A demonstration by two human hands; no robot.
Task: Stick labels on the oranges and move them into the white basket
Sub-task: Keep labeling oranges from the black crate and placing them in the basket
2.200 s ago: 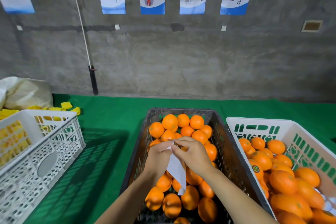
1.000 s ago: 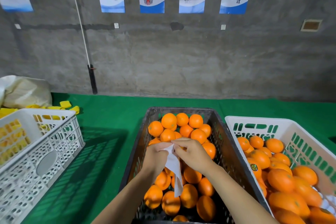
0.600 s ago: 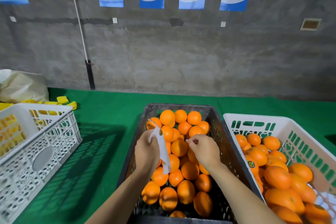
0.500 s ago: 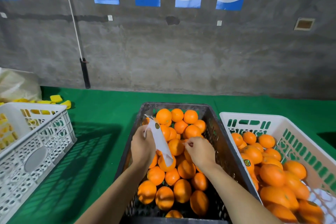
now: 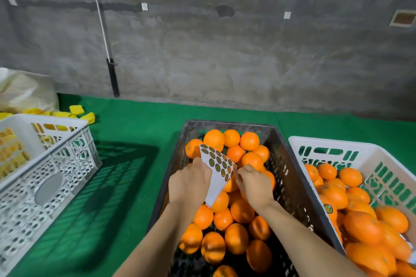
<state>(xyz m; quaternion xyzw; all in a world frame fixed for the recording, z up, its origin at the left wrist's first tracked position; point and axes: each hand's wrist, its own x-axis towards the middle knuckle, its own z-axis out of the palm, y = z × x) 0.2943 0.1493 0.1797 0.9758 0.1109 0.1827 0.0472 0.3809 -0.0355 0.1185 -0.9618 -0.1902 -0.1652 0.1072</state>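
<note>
Turned face-up since before, label sheet (image 5: pixel 218 165) slants up-left, left hand (image 5: pixel 188 183) fingers clamping it, right hand (image 5: pixel 254 183) pinching its edge

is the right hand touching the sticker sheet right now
Touching. The head view shows the right hand with its fingertips at the right edge of the sticker sheet, which the left hand holds.

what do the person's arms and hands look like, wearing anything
Both forearms are bare from the bottom edge of the view up to the wrists, with no sleeves showing. The left hand and the right hand wear no gloves. No watch, bracelet or ring shows on the parts in view.
</note>
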